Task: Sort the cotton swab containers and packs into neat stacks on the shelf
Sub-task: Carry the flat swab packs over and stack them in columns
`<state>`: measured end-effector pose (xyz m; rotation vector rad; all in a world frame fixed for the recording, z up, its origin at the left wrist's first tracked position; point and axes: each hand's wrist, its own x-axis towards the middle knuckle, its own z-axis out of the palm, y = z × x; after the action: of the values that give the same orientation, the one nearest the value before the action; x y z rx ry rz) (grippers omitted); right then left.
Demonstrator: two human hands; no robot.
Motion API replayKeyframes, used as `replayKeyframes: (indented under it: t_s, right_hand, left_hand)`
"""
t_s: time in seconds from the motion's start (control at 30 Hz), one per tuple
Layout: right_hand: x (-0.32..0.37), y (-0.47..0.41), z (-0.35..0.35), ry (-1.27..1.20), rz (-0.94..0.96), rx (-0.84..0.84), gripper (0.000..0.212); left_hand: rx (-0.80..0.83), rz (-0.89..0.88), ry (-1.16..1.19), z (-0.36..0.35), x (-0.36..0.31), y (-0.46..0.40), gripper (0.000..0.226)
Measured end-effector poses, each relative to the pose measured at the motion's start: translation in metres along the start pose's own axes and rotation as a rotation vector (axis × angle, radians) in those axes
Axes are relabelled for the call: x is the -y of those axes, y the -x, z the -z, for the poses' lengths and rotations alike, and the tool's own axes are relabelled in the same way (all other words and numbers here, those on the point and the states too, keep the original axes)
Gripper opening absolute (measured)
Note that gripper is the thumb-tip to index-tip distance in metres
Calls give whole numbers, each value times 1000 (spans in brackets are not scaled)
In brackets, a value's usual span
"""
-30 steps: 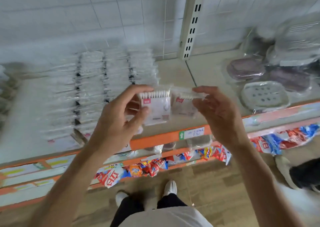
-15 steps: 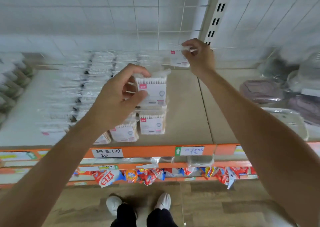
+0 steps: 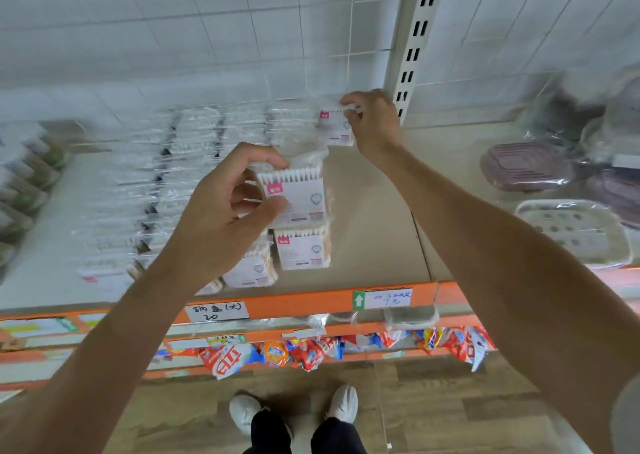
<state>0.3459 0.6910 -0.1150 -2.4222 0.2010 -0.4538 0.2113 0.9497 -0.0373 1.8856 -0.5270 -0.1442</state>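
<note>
Right hand reaches to the back of the shelf, by the tiled wall. Fingers curled round the top edge of a small swab pack, pinching it upright. Probable reason: setting it at the far end of the row, label facing out, so the column fills from the rear forward.

Left hand is nearer the front, thumb and fingertips pinching the left edge of a second swab pack. Held upright, cotton tips up, pink label toward the viewer. It hangs just above the front packs already standing on the shelf, apparently waiting its turn.

Both packs are in the air or barely touching down; the rear one is blurred, so I cannot tell whether its base rests on the shelf yet.

Surroundings: left of the hands, long rows of clear bagged swabs run front to back, heavily blurred. Right of the slotted upright post, soap dishes in plastic wrap, well apart from the work. Orange shelf edge carries handwritten price tags. Snack bags hang on the level below.

Obstructions: the left hand and its pack sit between the viewer and the middle of the column, hiding any gap there. The right forearm crosses over the bare shelf area. Nothing blocks the rear slot itself, as far as can be judged.
</note>
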Motion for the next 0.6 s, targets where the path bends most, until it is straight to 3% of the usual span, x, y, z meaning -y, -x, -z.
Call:
replayKeyframes:
  t_s: [0.23, 0.33, 0.5, 0.6]
  right_hand:
    - [3, 1, 2, 83, 35, -24, 29]
    - [21, 22, 23, 146, 76, -30, 41]
    - [69, 107, 91, -152, 416, 90, 34]
    - [78, 128, 105, -148, 434, 136, 37]
  left_hand:
    - [-2, -9, -6, 1, -1, 0, 35]
    - [18, -21, -55, 0, -1, -1, 36]
    - [-16, -80, -121, 6, -4, -11, 31]
    - [-7, -145, -148, 1, -9, -26, 31]
